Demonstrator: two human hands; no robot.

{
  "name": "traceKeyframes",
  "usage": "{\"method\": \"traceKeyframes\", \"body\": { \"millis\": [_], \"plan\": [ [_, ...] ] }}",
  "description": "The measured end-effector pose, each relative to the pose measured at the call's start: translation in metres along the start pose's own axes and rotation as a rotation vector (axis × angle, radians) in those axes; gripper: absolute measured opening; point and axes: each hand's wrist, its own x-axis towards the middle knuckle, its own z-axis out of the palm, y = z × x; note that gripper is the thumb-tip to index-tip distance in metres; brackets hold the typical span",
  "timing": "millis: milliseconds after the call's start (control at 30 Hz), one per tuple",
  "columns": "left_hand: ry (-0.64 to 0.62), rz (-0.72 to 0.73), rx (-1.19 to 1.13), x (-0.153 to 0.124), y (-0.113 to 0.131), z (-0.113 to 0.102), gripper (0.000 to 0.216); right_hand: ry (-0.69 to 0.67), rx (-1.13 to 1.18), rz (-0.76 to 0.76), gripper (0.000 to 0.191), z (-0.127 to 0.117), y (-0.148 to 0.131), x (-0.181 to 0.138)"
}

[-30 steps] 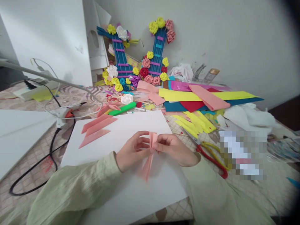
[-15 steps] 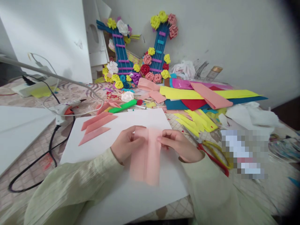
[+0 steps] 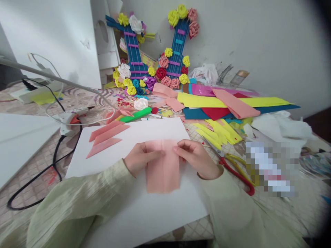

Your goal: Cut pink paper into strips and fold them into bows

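A pink sheet of crepe paper [image 3: 163, 175] with a vertical crease down its middle hangs between my hands, over a large white board [image 3: 124, 206]. My left hand [image 3: 138, 158] grips its upper left part, thumb lying across the front toward the crease. At the upper right edge, my right hand [image 3: 196, 156] pinches the paper between thumb and fingers. The fingers behind the sheet are partly hidden. Several folded pink paper strips [image 3: 111, 133] lie on the board's upper left.
Scissors [image 3: 238, 168] with red and yellow handles lie right of the board. A glue gun [image 3: 68, 120] with a black cord sits left. Yellow paper strips [image 3: 219, 131], long coloured paper pieces [image 3: 201, 100], a green stick [image 3: 137, 114] and flower-decorated blue guitar shapes [image 3: 176, 51] stand or lie behind.
The pink paper has been opened out flatter and wider, and its lower edge sits higher. My left hand has shifted slightly right along it. The view has moved a little.
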Motion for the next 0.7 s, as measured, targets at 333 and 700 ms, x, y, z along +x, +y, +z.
{"method": "traceKeyframes", "body": {
  "millis": [333, 700],
  "plan": [
    [0.050, 0.003, 0.132, -0.003, -0.001, -0.002, 0.016, 0.240, -0.094, -0.117, 0.014, 0.006, 0.005, -0.001],
    [0.086, -0.026, 0.125, -0.006, 0.001, 0.003, 0.021, 0.283, -0.271, -0.358, 0.001, 0.014, 0.002, -0.006]
  ]
}}
